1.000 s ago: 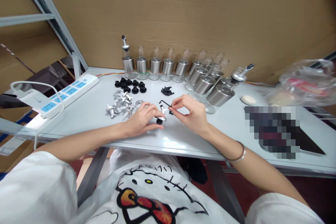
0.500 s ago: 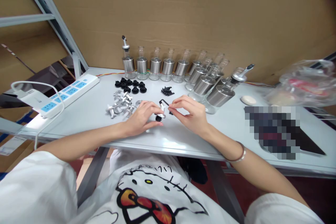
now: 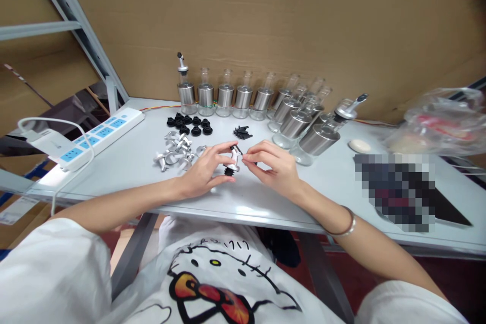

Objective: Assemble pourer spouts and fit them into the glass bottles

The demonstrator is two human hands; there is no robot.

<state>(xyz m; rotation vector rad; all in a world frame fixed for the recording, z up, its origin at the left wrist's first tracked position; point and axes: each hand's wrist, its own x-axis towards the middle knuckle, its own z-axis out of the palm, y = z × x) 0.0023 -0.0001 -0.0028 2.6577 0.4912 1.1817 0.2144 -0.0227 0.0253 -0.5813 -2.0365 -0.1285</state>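
My left hand [image 3: 205,169] is closed around a pourer spout [image 3: 232,167] with a silver body and a ribbed black stopper, held just above the table. A finger of that hand rests at the spout's top. A thin black flap [image 3: 238,149] sits against the spout tip. My right hand [image 3: 274,164] pinches the flap's outer end between thumb and fingers. Left of my hands lies a pile of silver spout parts [image 3: 176,149]. Behind it are several black stoppers [image 3: 195,130], and a small heap of black flaps [image 3: 243,132] lies beyond my hands.
Glass bottles with steel sleeves [image 3: 244,96] line the back and right of the table [image 3: 243,202]; one at each end carries a pourer. A white power strip [image 3: 102,134] stands left. On the right are a white oval object [image 3: 359,146] and a plastic bag [image 3: 436,121].
The black flap has swung lower, closer to the spout. My left finger has moved up onto the spout's top, and my right hand has shifted slightly left.
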